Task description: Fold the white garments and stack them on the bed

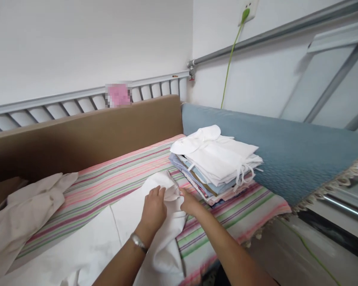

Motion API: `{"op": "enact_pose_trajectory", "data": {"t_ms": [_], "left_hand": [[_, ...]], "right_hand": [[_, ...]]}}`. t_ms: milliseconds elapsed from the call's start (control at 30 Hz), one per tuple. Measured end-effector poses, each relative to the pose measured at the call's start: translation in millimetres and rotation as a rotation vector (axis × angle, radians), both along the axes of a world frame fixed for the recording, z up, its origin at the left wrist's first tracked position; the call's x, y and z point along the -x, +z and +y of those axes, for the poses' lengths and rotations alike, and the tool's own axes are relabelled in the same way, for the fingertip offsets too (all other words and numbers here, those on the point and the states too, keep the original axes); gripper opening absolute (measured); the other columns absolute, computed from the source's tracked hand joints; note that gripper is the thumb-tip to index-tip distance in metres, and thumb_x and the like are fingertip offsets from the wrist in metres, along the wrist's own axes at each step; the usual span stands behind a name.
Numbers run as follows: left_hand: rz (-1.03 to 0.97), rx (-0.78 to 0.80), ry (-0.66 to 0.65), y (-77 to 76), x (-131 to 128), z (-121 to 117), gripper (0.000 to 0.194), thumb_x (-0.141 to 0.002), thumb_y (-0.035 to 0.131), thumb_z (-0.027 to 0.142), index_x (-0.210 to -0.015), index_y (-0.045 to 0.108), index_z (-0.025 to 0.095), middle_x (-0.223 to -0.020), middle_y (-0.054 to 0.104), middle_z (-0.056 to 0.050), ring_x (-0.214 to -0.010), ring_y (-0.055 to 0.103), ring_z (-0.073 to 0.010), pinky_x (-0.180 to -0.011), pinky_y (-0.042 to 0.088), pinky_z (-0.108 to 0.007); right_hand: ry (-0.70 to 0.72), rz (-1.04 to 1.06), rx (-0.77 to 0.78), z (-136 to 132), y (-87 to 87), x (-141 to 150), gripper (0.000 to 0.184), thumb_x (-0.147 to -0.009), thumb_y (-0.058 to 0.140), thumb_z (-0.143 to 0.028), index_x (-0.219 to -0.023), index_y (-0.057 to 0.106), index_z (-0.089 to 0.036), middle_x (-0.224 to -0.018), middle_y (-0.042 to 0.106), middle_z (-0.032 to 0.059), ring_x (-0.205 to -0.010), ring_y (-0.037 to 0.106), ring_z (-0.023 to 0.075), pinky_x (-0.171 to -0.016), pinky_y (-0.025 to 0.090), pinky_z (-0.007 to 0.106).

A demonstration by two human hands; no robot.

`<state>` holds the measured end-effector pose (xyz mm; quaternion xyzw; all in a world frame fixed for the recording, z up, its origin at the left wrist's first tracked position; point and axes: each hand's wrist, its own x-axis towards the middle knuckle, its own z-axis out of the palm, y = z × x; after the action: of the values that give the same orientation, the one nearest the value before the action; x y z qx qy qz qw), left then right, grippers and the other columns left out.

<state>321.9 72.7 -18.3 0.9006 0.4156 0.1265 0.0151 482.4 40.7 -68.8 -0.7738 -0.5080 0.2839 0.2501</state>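
Note:
A white garment (pixel 98 226) lies spread over the striped cover, its upper part bunched near the middle. My left hand (pixel 154 207), with a silver bracelet at the wrist, has its fingers curled on the bunched cloth. My right hand (pixel 189 201) pinches the garment's right edge, close to the left one. Just beyond, a stack of folded clothes (pixel 214 159) has white pieces with ties on top and blue and patterned ones below.
The striped cover (pixel 131 163) meets a brown backrest (pixel 86 135) and a blue draped backrest (pixel 271 151). Another off-white cloth (pixel 32 214) lies crumpled at left. Behind stand a radiator (pixel 77 105), a pipe (pixel 256 37) and a green cord (pixel 228 71).

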Motion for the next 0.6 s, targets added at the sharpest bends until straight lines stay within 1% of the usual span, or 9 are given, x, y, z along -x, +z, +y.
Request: {"op": "enact_pose_trajectory", "data": {"t_ms": [67,133,200,267,367,433,500,533,600], "left_hand": [[0.070,-0.034,0.005,1.9,-27.5,14.0,0.051,-0.075,0.037,0.005,-0.123,0.048,0.016,-0.127,0.053,-0.012,-0.114,0.047,-0.0247,-0.090,0.040,-0.038],[0.121,-0.056,0.040,3.2,-48.8,29.5,0.042,-0.076,0.037,0.006,-0.114,0.054,0.015,-0.114,0.059,-0.012,-0.106,0.051,-0.0244,-0.085,0.040,-0.036],[0.142,-0.053,0.080,7.3,-61.8,46.1,0.030,-0.078,0.039,0.010,-0.098,0.061,0.015,-0.099,0.063,-0.012,-0.096,0.055,-0.0235,-0.079,0.039,-0.034],[0.131,-0.048,0.123,16.9,-63.7,63.0,0.025,-0.082,0.039,0.019,-0.087,0.063,0.015,-0.091,0.064,-0.011,-0.087,0.057,-0.0220,-0.072,0.039,-0.032],[0.063,-0.056,0.250,41.5,-44.4,87.4,0.038,-0.087,0.031,0.038,-0.080,0.061,0.016,-0.080,0.064,-0.008,-0.069,0.055,-0.0179,-0.059,0.035,-0.028],[-0.092,-0.025,0.356,59.7,-22.0,101.3,0.043,-0.085,0.031,0.048,-0.073,0.059,0.017,-0.065,0.059,-0.003,-0.058,0.050,-0.0151,-0.053,0.030,-0.026],[-0.276,0.037,0.421,74.0,0.0,110.9,0.041,-0.080,0.039,0.052,-0.065,0.056,0.018,-0.053,0.051,0.001,-0.051,0.044,-0.0129,-0.050,0.027,-0.025],[-0.342,0.063,0.431,78.8,8.7,113.8,0.039,-0.078,0.042,0.051,-0.062,0.055,0.018,-0.050,0.048,0.003,-0.050,0.042,-0.0123,-0.049,0.026,-0.025],[-0.388,0.085,0.425,83.5,19.1,115.8,0.035,-0.076,0.045,0.049,-0.060,0.053,0.018,-0.048,0.044,0.004,-0.049,0.039,-0.0116,-0.048,0.024,-0.024]], "right_hand": [[-0.017,-0.003,0.018,-1.9,0.6,-0.5,0.050,-0.066,0.063,-0.016,-0.115,0.055,-0.016,-0.106,0.067,0.0092,-0.095,0.063,0.0197,-0.074,0.045,0.024],[-0.032,-0.021,0.024,-1.9,3.5,-1.3,0.036,-0.072,0.060,-0.027,-0.106,0.060,-0.015,-0.103,0.068,0.0111,-0.096,0.063,0.0230,-0.075,0.045,0.028],[-0.032,-0.040,0.031,-0.8,7.9,-4.5,0.029,-0.077,0.055,-0.033,-0.099,0.065,-0.016,-0.102,0.068,0.0124,-0.097,0.062,0.0249,-0.076,0.045,0.031],[-0.020,-0.053,0.046,0.2,12.4,-12.0,0.027,-0.080,0.053,-0.033,-0.095,0.068,-0.016,-0.099,0.069,0.0133,-0.096,0.063,0.0251,-0.076,0.044,0.031],[-0.011,-0.055,0.075,-0.2,17.1,-28.5,0.025,-0.081,0.052,-0.028,-0.096,0.069,-0.017,-0.097,0.070,0.0121,-0.094,0.064,0.0228,-0.075,0.045,0.028],[-0.029,-0.060,0.101,-2.2,19.7,-39.1,0.026,-0.082,0.049,-0.024,-0.098,0.069,-0.018,-0.095,0.070,0.0118,-0.090,0.065,0.0215,-0.072,0.045,0.027],[-0.060,-0.082,0.122,-5.9,24.6,-46.4,0.026,-0.083,0.048,-0.020,-0.097,0.069,-0.015,-0.093,0.070,0.0144,-0.088,0.065,0.0230,-0.070,0.046,0.029],[-0.075,-0.100,0.123,-8.6,28.6,-48.2,0.026,-0.083,0.048,-0.019,-0.096,0.069,-0.013,-0.093,0.069,0.0163,-0.089,0.065,0.0245,-0.071,0.046,0.030],[-0.101,-0.140,0.106,-16.3,40.2,-46.4,0.026,-0.083,0.047,-0.017,-0.097,0.067,-0.011,-0.096,0.068,0.0188,-0.093,0.063,0.0273,-0.075,0.045,0.034]]}}
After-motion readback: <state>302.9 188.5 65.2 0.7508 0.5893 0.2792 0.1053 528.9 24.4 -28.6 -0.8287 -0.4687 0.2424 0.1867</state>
